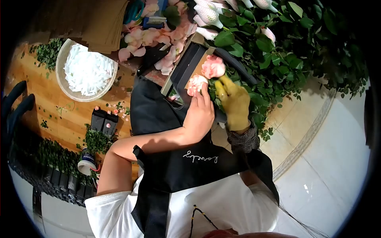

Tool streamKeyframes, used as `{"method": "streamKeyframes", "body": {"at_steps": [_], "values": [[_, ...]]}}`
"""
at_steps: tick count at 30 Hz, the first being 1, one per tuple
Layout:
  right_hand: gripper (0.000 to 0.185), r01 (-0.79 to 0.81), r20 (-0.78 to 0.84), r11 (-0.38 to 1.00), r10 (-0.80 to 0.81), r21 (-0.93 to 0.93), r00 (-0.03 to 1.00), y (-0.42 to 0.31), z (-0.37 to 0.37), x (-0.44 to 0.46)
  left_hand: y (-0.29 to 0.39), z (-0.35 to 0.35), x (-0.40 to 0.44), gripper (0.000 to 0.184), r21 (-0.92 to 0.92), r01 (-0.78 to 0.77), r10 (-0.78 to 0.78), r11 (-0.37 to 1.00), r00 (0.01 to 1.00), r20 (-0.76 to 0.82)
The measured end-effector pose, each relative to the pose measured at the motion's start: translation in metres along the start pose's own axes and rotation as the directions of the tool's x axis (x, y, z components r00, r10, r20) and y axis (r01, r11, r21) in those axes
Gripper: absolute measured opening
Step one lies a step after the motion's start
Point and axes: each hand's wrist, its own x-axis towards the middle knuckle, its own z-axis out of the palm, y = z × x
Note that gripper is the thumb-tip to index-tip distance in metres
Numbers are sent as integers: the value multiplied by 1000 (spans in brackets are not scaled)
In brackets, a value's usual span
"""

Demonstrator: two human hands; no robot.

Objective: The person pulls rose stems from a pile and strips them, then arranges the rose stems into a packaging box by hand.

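My left hand (199, 119) is bare, its fingers pressed together around the lower pale pink rose (196, 84). A fuller pink rose (213, 66) lies just above it, over a brown and black holder (189, 63). My right hand (234, 101), in a yellow glove, is beside that upper rose with its fingers curled into a pinch. What sits between the gloved fingertips is hidden. Green leaves (254, 95) surround the gloved hand.
A bowl of white pieces (88, 70) sits on the wooden table (39, 89). Loose pink petals (149, 37) lie at the top, beside netted roses (208, 16) and dense foliage. Black blocks (104, 122) and cut leaves are at the left. Another person's black-gloved hand (18, 105) shows at the far left.
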Motion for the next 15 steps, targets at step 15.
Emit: {"method": "streamKeyframes", "body": {"at_steps": [15], "values": [[18,-44,193,874,-57,484,980,20,10,12,-15,-4,27,38,-77,-32,19,997,987,-162]]}}
